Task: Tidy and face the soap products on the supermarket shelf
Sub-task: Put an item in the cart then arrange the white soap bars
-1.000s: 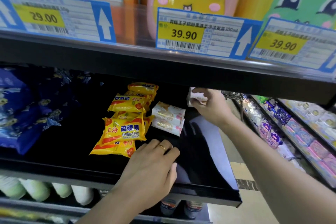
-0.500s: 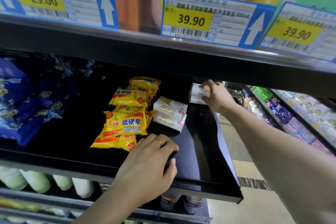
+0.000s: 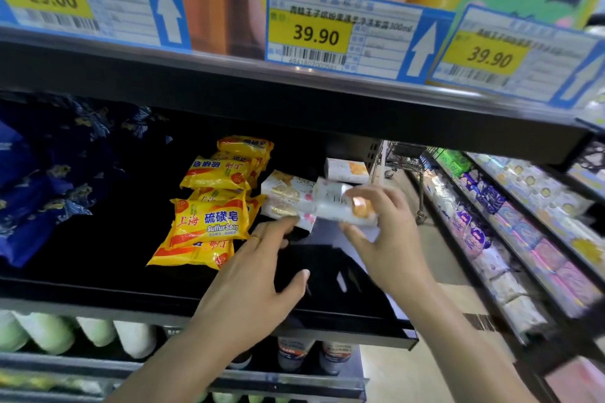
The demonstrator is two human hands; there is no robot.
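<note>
My right hand (image 3: 389, 239) grips a white soap box (image 3: 343, 206) with an orange patch, held just above the black shelf (image 3: 98, 285), in front of two stacked white soap boxes (image 3: 288, 196). Another white box (image 3: 347, 170) stays at the back right of the shelf. Yellow sulfur soap packets (image 3: 209, 222) lie in a loose pile to the left. My left hand (image 3: 258, 278) hovers over the shelf front with fingers spread, its fingertips close to the lower stacked box.
Dark blue packs (image 3: 42, 180) fill the shelf's left side. Price tags (image 3: 327, 33) line the shelf edge above. White bottles (image 3: 59, 330) stand on the shelf below. An aisle with a trolley (image 3: 406, 157) and more shelves (image 3: 510, 232) runs to the right.
My right hand has drawn a white soap box from the back right corner forward and to the left. My left hand has lifted and opened toward the stacked white boxes.
</note>
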